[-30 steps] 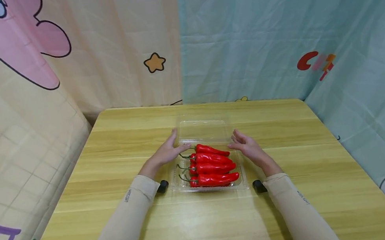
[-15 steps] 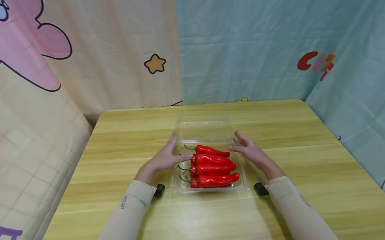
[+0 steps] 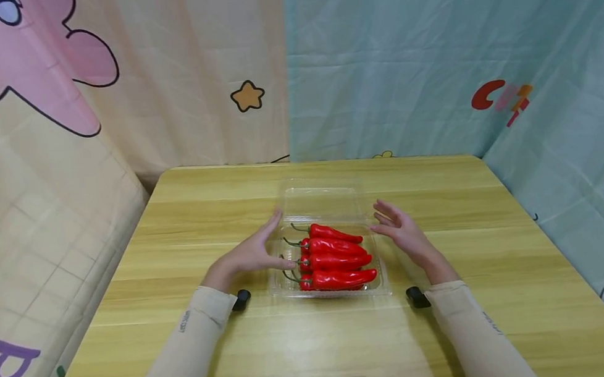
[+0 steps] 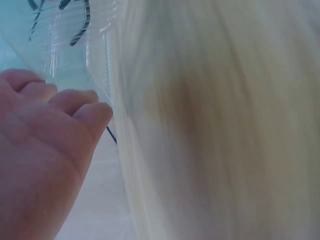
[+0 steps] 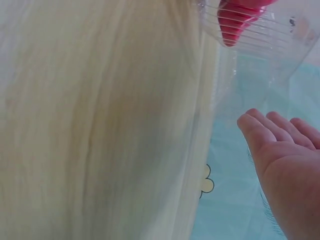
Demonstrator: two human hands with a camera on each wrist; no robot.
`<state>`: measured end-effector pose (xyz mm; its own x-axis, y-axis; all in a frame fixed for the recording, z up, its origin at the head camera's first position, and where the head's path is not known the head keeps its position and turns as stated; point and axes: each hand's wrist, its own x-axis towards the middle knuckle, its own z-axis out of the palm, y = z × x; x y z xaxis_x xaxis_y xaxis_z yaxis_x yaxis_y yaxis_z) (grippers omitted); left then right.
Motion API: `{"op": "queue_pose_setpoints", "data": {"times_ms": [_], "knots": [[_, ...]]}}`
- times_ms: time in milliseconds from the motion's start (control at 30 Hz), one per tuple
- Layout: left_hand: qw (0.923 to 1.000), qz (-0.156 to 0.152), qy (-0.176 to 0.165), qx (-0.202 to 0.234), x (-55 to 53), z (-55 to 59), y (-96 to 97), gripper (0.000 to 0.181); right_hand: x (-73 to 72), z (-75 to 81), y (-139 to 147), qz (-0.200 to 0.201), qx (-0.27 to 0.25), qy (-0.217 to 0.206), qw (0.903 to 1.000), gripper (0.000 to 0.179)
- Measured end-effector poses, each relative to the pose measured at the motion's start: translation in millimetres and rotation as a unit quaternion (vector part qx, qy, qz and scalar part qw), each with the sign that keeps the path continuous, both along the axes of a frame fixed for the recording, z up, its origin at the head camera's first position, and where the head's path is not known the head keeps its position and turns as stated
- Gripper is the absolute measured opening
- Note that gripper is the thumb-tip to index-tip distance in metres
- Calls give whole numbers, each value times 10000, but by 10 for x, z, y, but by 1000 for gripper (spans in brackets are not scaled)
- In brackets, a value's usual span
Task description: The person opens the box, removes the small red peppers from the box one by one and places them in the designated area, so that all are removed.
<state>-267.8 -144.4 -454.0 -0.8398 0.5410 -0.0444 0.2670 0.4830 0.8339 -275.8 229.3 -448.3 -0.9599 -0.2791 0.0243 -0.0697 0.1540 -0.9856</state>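
Several red peppers (image 3: 338, 262) with green stems lie side by side in a clear plastic box (image 3: 325, 296). Its lid (image 3: 322, 200) is folded back flat behind it on the table. My left hand (image 3: 250, 253) is at the box's left side, thumb stretched toward the stems and fingers extended; whether it touches the box I cannot tell. To the right of the box my right hand (image 3: 404, 233) holds nothing, its fingers extended and apart from the peppers. In the right wrist view a pepper tip (image 5: 232, 25) shows through the ribbed box wall, above my hand (image 5: 285, 155).
The box stands near the middle of a light wooden table (image 3: 215, 360). Printed cloths hang behind and at both sides, one beige (image 3: 192, 58) and one pale blue (image 3: 393, 60). A black wrist camera (image 3: 241, 300) sits under my left cuff.
My left hand has come nearer along the box's left side, its thumb dropping from the far pepper toward the nearer ones. My right hand has drawn slightly rightward. Box and peppers stay put.
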Motion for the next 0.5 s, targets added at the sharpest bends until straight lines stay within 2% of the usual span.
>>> {"op": "queue_pose_setpoints", "data": {"times_ms": [200, 367, 500], "knots": [[9988, -496, -47, -16, 76, 25, -73, 136, 62, 38, 36, 4, 106, 275, 9996, 67], [9949, -990, -46, -163, 141, 32, -113, 145, 113, 50, 43, 131, -64, 391, 9991, 63], [9937, -1104, -66, -161, 188, 24, -121, 147, 148, 68, 38, 261, -222, 414, 9986, 63]]}}
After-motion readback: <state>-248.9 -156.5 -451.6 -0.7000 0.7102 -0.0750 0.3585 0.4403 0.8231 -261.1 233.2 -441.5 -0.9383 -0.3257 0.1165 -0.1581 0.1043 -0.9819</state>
